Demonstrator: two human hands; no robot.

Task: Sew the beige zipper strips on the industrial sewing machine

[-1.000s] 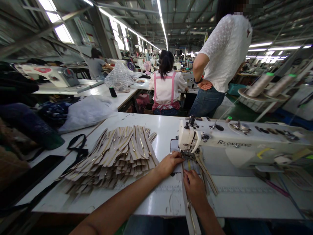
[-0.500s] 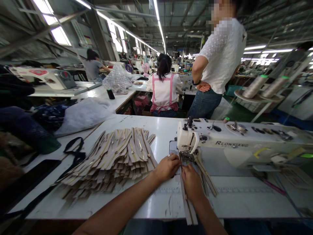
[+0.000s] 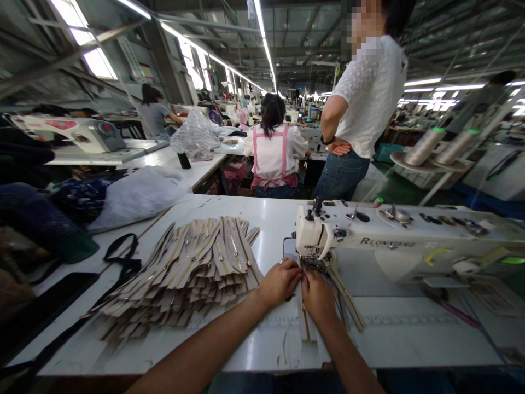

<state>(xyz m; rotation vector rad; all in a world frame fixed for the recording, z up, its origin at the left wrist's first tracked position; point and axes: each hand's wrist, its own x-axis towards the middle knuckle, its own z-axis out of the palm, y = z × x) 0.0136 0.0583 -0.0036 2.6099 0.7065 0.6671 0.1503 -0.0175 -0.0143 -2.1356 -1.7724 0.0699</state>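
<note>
A beige zipper strip [image 3: 304,320] with a metallic line down its middle runs from the sewing machine [image 3: 389,241] toward the table's front edge. My left hand [image 3: 283,280] presses its curled fingers on the strip's left side, just before the needle area. Against its right side, my right hand [image 3: 318,295] pinches the strip close to the presser foot. Fingertips of both hands nearly meet there. More zipper strips [image 3: 346,298] hang down by the machine head, right of my right hand. To the left lies a big fanned pile of beige zippers [image 3: 205,262] with gold teeth.
Black straps [image 3: 123,254] and a dark tray [image 3: 53,312] lie at the left. White plastic bagging [image 3: 139,194] rests beyond them. Thread cones [image 3: 426,146] stand at the right. One person [image 3: 273,150] sits ahead; another [image 3: 361,104] stands behind the machine.
The zipper strip has fed forward into the machine, so its near end sits farther from the table's front edge. My right hand has moved slightly forward with it; my left hand barely shifted.
</note>
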